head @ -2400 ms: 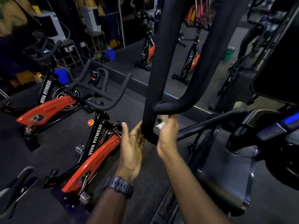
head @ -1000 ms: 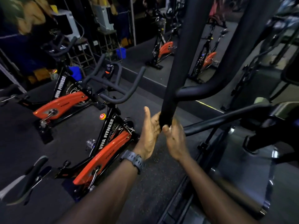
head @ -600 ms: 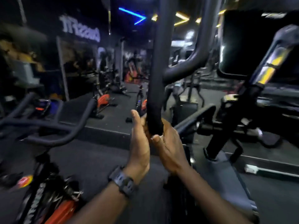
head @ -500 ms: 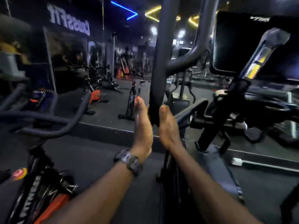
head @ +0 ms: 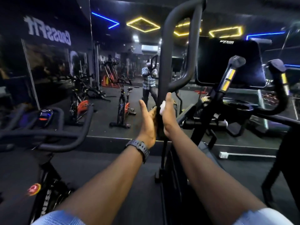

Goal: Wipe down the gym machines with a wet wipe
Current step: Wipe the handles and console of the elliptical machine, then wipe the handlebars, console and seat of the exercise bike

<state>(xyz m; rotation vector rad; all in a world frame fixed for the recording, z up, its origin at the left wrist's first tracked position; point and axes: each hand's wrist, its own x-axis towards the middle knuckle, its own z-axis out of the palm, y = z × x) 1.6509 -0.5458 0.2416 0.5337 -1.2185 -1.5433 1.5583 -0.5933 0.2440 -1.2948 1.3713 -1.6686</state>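
Note:
A black upright handle bar (head: 164,62) of a gym machine rises in front of me and loops over at the top. My left hand (head: 146,122) is at the bar's lower left side, thumb up, fingers curling onto the bar. On the right side, my right hand (head: 168,116) holds a bunched white wet wipe (head: 162,107) against the bar. Its fingers behind the bar are hidden.
The machine's dark console screen (head: 227,62) and two grips with yellow bands (head: 227,78) stand to the right. A spin bike's black handlebar (head: 48,132) is close on my left. A wall mirror ahead reflects bikes (head: 123,108) and a person (head: 148,78).
My view has lifted from the floor to the mirror. Both hands have slid a little up from the bar's lower end, and the white wipe now shows under my right hand.

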